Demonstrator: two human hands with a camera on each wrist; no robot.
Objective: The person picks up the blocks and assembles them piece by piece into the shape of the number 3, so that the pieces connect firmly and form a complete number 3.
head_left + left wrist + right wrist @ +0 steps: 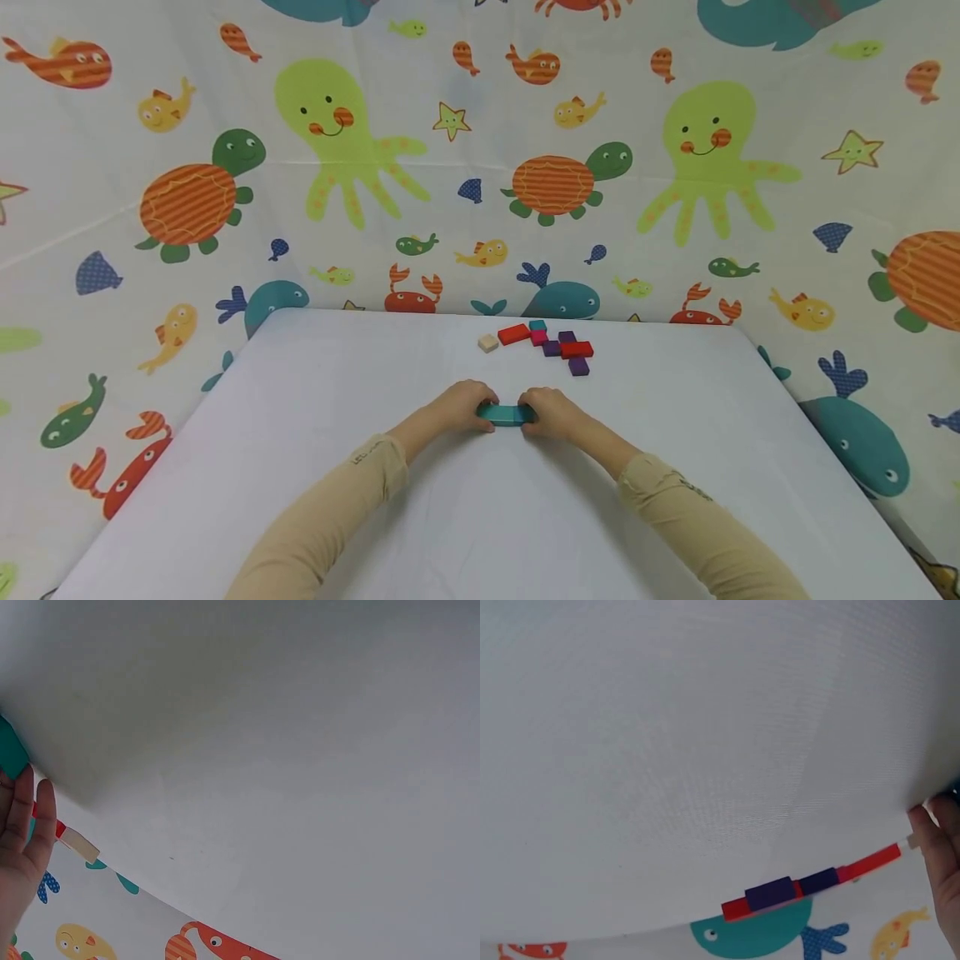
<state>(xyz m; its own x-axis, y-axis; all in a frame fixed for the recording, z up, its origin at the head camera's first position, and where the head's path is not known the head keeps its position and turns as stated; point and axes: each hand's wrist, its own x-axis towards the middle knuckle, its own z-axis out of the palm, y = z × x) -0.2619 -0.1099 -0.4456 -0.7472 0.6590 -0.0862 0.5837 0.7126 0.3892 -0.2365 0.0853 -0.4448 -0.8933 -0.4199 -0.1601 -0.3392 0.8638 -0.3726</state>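
Observation:
Between the two hands lie teal blocks (504,415) in a row on the table, a seam showing right of the middle. My left hand (463,406) grips the left end, thumb in front and fingers behind. At the right end, my right hand (553,412) holds the darker teal part the same way and covers much of it. The left wrist view catches one teal corner (11,752) by the fingertips. In the right wrist view, the fingers (935,844) are at the right edge, with the held end mostly out of frame.
Farther back on the white table (360,358) lie loose blocks: a plain wooden one (488,342), a red one (513,334), a small teal one (537,325), a pink one (538,337), several purple ones (578,367) and another red one (577,350). A patterned cloth (480,225) hangs behind.

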